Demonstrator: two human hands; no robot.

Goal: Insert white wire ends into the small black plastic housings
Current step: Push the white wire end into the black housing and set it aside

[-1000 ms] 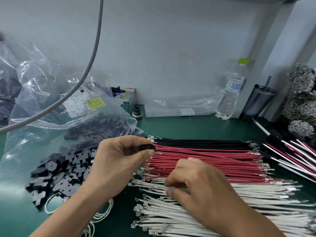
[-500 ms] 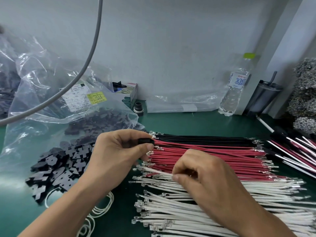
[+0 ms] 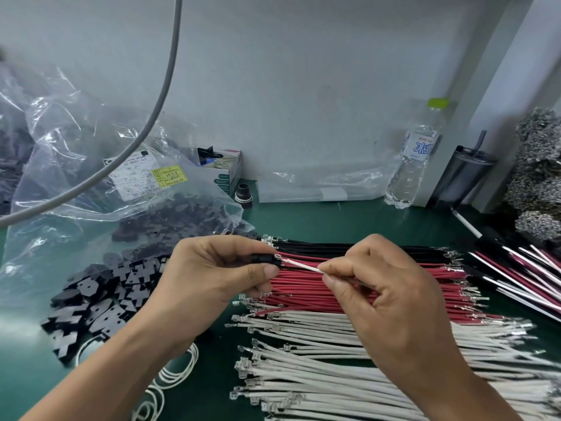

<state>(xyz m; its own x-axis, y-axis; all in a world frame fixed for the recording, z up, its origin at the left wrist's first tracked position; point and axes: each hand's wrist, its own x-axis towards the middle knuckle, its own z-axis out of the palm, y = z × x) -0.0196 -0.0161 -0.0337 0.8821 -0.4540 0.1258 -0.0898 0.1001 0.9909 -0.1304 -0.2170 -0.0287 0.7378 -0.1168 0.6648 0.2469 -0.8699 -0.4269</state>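
My left hand pinches a small black plastic housing between thumb and fingers, held above the wire rows. My right hand pinches a white wire between thumb and forefinger. The wire's metal tip sits right at the housing's right-hand opening. Below both hands lies a row of loose white wires with crimped metal ends pointing left. A pile of black housings spills from a clear plastic bag on the left.
Red wires and black wires lie in rows behind the white ones on the green mat. A water bottle and dark tumbler stand at the back right. Coiled white wire lies near my left forearm. A grey cable hangs overhead.
My right hand lifted off the white wire row with one wire pinched and brought its tip up to the housing in my left hand. The left hand stayed nearly still.
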